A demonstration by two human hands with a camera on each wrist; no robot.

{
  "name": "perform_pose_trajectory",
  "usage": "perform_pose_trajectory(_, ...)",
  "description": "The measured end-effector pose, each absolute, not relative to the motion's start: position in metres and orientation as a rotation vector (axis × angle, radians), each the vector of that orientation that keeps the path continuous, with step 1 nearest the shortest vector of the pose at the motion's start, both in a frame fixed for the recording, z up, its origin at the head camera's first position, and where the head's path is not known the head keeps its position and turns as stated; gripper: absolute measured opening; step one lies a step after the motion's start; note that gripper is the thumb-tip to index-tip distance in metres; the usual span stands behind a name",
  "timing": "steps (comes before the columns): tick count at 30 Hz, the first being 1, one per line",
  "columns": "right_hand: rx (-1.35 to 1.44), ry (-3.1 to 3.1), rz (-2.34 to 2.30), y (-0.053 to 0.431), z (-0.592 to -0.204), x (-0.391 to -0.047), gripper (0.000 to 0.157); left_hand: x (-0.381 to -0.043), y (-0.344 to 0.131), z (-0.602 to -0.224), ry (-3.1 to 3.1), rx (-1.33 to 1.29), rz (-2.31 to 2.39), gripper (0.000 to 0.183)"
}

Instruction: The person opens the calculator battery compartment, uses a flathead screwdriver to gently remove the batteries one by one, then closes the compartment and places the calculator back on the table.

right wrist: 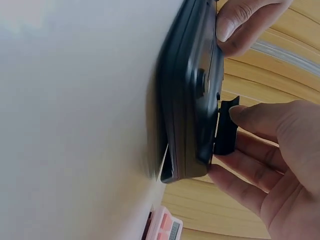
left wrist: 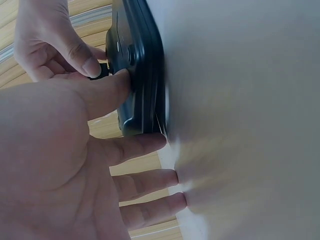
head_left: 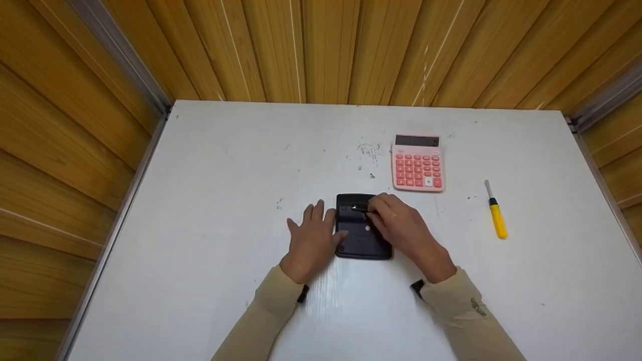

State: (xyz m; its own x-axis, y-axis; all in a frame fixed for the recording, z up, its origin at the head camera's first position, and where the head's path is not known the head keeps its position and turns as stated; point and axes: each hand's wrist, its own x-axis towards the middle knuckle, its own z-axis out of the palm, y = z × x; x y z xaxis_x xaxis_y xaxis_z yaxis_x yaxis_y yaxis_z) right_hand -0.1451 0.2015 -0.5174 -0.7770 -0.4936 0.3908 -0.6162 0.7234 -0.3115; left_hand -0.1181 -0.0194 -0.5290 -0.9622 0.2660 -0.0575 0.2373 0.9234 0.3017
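A black device point(head_left: 363, 243), shaped like a calculator, lies back side up on the white table. My left hand point(head_left: 311, 243) rests at its left edge. The thumb point(left wrist: 107, 90) presses on its back, and the other fingers are spread, their tips on the tabletop. Between thumb and fingers, my right hand point(head_left: 404, 225) pinches a small black cover point(right wrist: 227, 127), standing up from the device's back near its far end. A recess point(head_left: 346, 209) shows there, with a small shiny spot beside the right fingertips. What lies under those fingertips is hidden.
A pink calculator point(head_left: 418, 163) lies keys up beyond the right hand. Farther right is a screwdriver point(head_left: 496, 213) with a yellow handle, its tip pointing away. Wood-patterned walls point(head_left: 326, 50) stand behind the table point(head_left: 225, 165) and along its sides.
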Motion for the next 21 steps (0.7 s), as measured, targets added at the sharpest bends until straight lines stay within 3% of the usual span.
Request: perform_pose_trajectory(21,0.877,-2.597,0.563,0.234,-0.515,-0.145,0.024,-0.116,-0.019,-0.529,3.025,0.406,0.462,0.061)
